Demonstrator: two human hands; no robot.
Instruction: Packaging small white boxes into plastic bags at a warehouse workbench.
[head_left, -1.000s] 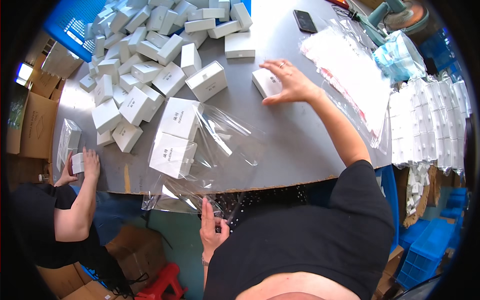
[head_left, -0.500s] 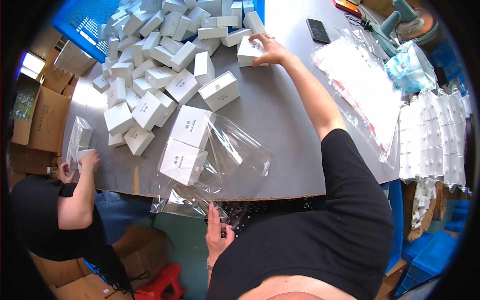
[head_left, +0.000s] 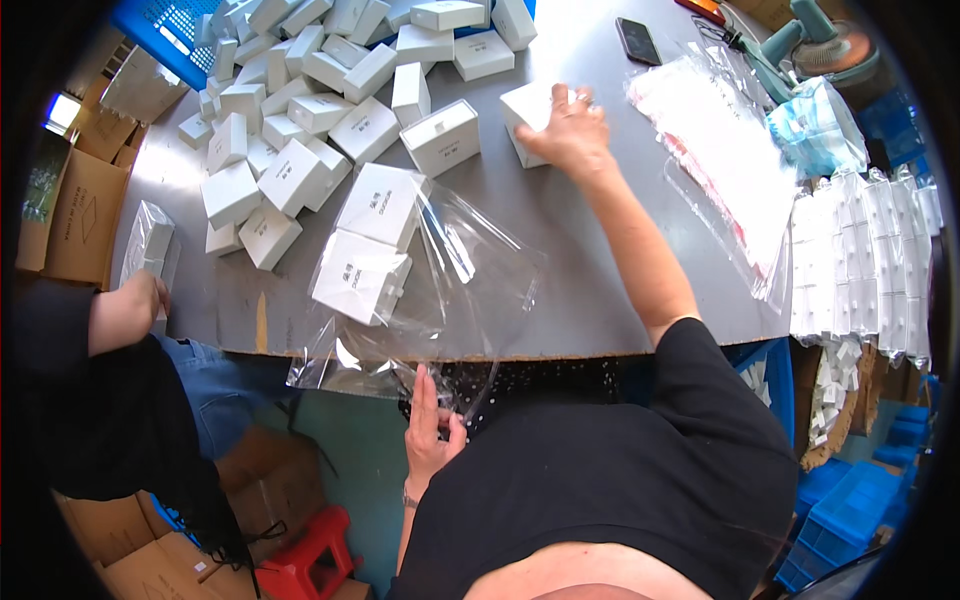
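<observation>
My right hand (head_left: 570,130) lies over a white box (head_left: 518,105) on the tabletop, with its fingers bent around the box's top and right side. Low at the table's front edge, my left hand (head_left: 432,430) has the mouth of a clear plastic bag (head_left: 480,270) at its fingers. Its index and middle fingers point up along the film; just where the film passes between them and the thumb is hard to see. Inside the bag, two white boxes lie end to end, a farther one (head_left: 380,205) and a nearer one (head_left: 358,278).
Many white boxes (head_left: 290,175) are heaped at left, reaching back to a blue crate (head_left: 165,40). At right are a phone (head_left: 638,40), flat plastic bags (head_left: 700,150), a fan (head_left: 830,50) and packed white boxes (head_left: 850,265). Another person's hand (head_left: 148,292) works at far left, above a red stool (head_left: 310,560).
My right hand has drawn the white box away from the heap, nearer and to the right. My left hand stays at the bag's mouth. The view has shifted slightly.
</observation>
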